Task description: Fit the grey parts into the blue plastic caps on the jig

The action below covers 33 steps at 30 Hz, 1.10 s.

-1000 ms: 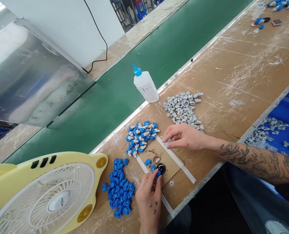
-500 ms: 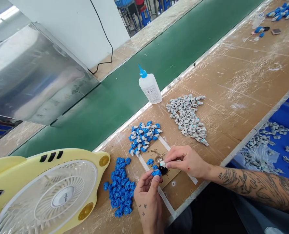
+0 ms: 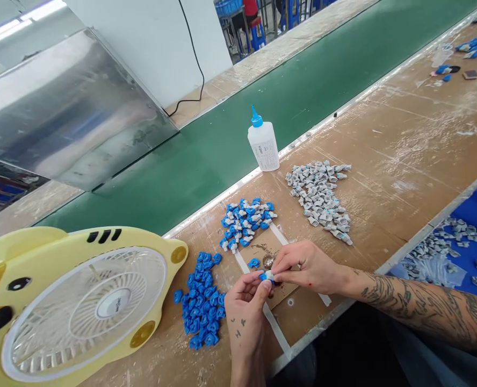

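My left hand pinches a small blue plastic part between thumb and fingers. Against it, my right hand holds a small light-grey part; the two pieces touch. Both hands are closed, above a cardboard patch edged with white tape. A single blue piece lies just beyond my left fingers, beside a small round dish of clear liquid. Left of my hand is a pile of blue parts. Farther back lies a pile of joined blue-and-grey parts, and to its right a pile of grey parts.
A white bottle with a blue nozzle stands beside the green conveyor belt. A yellow animal-shaped fan takes up the left of the table. At right, below the table edge, a blue bin holds more grey parts.
My right hand has brought the grey part over to the blue part in my left hand, and they now meet. The whole view has shifted slightly.
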Motion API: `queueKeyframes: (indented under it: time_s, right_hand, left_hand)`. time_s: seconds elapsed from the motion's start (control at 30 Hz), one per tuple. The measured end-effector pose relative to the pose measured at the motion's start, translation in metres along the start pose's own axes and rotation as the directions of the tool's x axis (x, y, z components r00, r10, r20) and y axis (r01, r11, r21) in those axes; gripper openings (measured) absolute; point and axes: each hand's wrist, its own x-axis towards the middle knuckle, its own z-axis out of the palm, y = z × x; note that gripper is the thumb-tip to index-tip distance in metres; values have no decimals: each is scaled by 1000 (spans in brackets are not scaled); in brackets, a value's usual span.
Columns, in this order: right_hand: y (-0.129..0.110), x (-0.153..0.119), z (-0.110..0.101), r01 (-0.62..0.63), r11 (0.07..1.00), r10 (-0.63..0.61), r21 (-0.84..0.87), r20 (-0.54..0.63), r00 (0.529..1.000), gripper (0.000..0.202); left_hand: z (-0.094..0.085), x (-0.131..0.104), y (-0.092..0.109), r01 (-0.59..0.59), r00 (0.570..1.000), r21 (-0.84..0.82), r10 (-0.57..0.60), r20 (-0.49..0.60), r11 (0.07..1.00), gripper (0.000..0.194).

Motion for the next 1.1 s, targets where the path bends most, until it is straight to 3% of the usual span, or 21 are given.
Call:
queueKeyframes:
  time_s: [0.1, 0.2, 0.27, 0.3, 0.37, 0.4, 0.47, 0.57, 0.63, 0.7, 0.77, 0.83, 0.9, 1.0, 1.1]
  right_hand:
    - [3, 13, -2, -17, 1000, 17, -24, 11, 1000, 14]
    - [9, 34, -4, -44, 993, 42, -113, -23, 999, 10]
    - [14, 53, -5, -72, 971, 59, -227, -65, 996, 9]
    - [16, 63, -5, -74, 951, 52, -299, -80, 995, 9]
    - [21, 84, -3, -49, 886, 10, -462, -86, 996, 9]
    - [23, 93, -1, -31, 845, -12, -534, -77, 997, 10]
    - [25, 108, 0, -9, 779, -37, -627, -60, 998, 11]
    - [25, 115, -13, 13, 741, -67, -671, -55, 996, 10]
    - [22, 109, -34, 17, 718, -87, -696, -65, 994, 12]
    - [18, 97, -62, 7, 669, -37, -744, -23, 999, 15]
    - [13, 84, -89, 30, 570, 121, -821, 121, 985, 14]
    - [7, 73, -109, 110, 452, 276, -885, 256, 926, 10]
    - [2, 65, -116, 190, 368, 367, -910, 329, 870, 9]
    - [-1, 61, -110, 223, 304, 434, -926, 343, 833, 10]
    - [2, 60, -104, 214, 303, 436, -929, 334, 836, 17]
  left_hand:
    - [-5, 7, 2, -75, 997, 86, 74, 22, 993, 35]
    - [-23, 19, 11, -261, 965, 321, 257, 55, 910, 42]
    - [-40, 33, 22, -400, 894, 592, 439, 86, 700, 37]
    - [-48, 42, 27, -431, 852, 728, 506, 134, 533, 34]
    - [-61, 59, 36, -434, 825, 877, 483, 294, 207, 35]
    - [-65, 67, 39, -440, 828, 892, 433, 356, 107, 36]
    - [-70, 78, 42, -459, 836, 888, 355, 419, 31, 37]
    - [-74, 81, 41, -460, 837, 887, 353, 419, 37, 35]
    - [-79, 75, 38, -457, 833, 882, 401, 380, 112, 30]
    - [-83, 66, 34, -460, 834, 834, 470, 289, 304, 24]
    - [-83, 55, 28, -437, 860, 707, 490, 146, 557, 24]
    - [-77, 45, 21, -363, 909, 517, 416, 15, 775, 27]
    - [-66, 34, 16, -255, 956, 295, 286, -64, 921, 29]
    - [-48, 21, 9, -134, 988, 51, 137, -68, 990, 31]
    - [-35, 13, 3, -125, 990, 74, 129, -54, 989, 33]
